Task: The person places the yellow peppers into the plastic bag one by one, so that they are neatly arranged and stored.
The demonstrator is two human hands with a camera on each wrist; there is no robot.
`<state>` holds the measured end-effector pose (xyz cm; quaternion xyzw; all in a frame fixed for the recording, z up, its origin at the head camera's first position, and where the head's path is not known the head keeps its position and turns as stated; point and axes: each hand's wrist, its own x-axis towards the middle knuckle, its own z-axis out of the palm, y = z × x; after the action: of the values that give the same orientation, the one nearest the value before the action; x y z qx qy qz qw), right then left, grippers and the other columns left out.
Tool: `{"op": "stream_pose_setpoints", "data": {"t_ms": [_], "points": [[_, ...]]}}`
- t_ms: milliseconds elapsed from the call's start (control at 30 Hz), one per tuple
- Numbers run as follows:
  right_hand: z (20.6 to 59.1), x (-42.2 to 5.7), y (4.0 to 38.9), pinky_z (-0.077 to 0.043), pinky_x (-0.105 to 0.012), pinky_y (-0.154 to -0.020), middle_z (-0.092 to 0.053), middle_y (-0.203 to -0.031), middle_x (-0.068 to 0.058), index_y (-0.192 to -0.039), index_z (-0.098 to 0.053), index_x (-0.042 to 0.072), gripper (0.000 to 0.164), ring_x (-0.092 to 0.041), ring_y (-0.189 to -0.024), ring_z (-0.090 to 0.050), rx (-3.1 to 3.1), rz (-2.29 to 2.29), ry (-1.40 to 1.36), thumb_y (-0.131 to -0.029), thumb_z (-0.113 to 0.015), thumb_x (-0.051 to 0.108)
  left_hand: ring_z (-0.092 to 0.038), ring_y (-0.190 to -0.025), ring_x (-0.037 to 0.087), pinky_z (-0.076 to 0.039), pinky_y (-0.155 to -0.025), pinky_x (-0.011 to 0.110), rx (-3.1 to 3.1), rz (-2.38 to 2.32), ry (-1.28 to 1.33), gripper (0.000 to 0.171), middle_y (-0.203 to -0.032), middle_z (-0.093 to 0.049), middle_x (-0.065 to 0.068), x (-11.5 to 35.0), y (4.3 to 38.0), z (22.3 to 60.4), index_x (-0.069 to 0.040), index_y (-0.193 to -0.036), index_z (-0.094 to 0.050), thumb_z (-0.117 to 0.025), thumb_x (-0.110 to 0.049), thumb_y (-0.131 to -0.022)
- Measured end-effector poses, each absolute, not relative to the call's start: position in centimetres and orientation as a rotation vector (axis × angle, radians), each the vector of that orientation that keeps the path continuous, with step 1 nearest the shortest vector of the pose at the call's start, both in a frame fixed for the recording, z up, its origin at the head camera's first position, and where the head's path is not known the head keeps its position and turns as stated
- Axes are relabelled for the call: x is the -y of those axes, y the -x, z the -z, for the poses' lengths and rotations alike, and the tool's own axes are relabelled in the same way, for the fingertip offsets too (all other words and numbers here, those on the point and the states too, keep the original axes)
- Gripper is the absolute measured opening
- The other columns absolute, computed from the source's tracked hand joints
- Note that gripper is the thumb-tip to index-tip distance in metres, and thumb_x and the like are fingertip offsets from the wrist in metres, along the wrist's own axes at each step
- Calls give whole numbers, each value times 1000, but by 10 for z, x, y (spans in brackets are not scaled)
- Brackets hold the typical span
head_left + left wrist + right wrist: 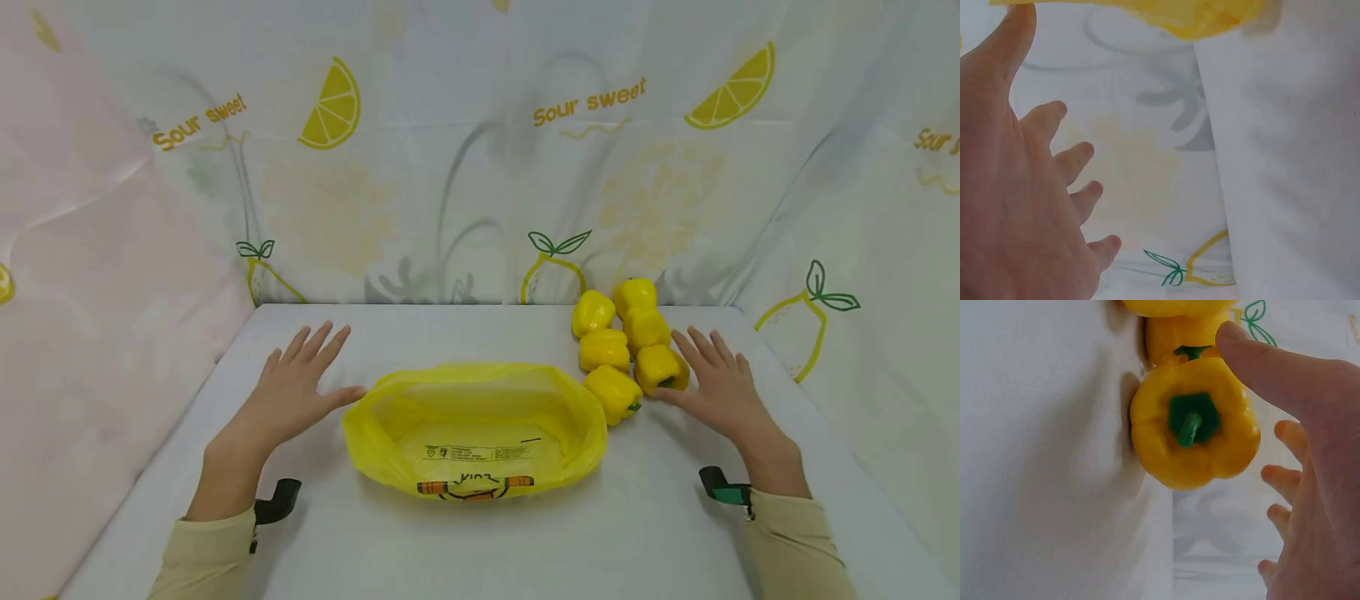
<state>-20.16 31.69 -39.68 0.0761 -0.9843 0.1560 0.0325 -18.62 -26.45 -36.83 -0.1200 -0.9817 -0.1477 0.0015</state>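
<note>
A yellow plastic bag (480,492) stands with its wide mouth facing up in the middle of the table. My left hand (296,396), fingers spread, is at the bag's left side, its thumb tip right at the rim. Right of the bag, several yellow bell peppers (603,350) lie in two rows. Beside the nearest pepper of the right row (660,369) is my right hand (723,387), fingers straight and spread, holding nothing. The right wrist view shows that pepper's green stem (1191,425) close to the thumb.
The white table (480,558) ends at a back wall of lemon-printed cloth (450,167). More cloth hangs at the left (97,292) and right (885,250). Black wrist-worn devices (277,502) show at both wrists. The rearmost peppers lie close to the back cloth.
</note>
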Motion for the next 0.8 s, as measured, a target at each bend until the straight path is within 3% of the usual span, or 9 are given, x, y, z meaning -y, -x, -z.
{"op": "stream_pose_setpoints", "data": {"t_ms": [300, 533, 800], "points": [[401, -310, 205, -11, -77, -111, -19, -162, -27, -158, -22, 9, 97, -53, -148, -10, 3048, -567, -265, -86, -71, 52, -12, -152, 44, -15, -114, 74, 3054, 579, 521, 93, -167, -18, 11, 252, 179, 356, -31, -160, -16, -61, -67, -87], [404, -305, 205, -22, -75, -110, -19, -160, -30, -159, -20, 9, 94, -56, -142, -21, 3107, -649, -266, -89, -68, 50, -17, -152, 39, -27, -112, 70, 3031, 736, 686, 89, -167, -18, 2, 238, 165, 343, -42, -157, -20, -66, -64, -84], [410, -303, 207, -31, -73, -108, -16, -159, -29, -158, -23, 10, 87, -55, -136, -32, 3116, -698, -274, -91, -67, 43, -25, -151, 36, -34, -111, 66, 2999, 927, 966, 71, -166, -22, -1, 227, 157, 339, -38, -149, -44, -72, -53, -85]]}}
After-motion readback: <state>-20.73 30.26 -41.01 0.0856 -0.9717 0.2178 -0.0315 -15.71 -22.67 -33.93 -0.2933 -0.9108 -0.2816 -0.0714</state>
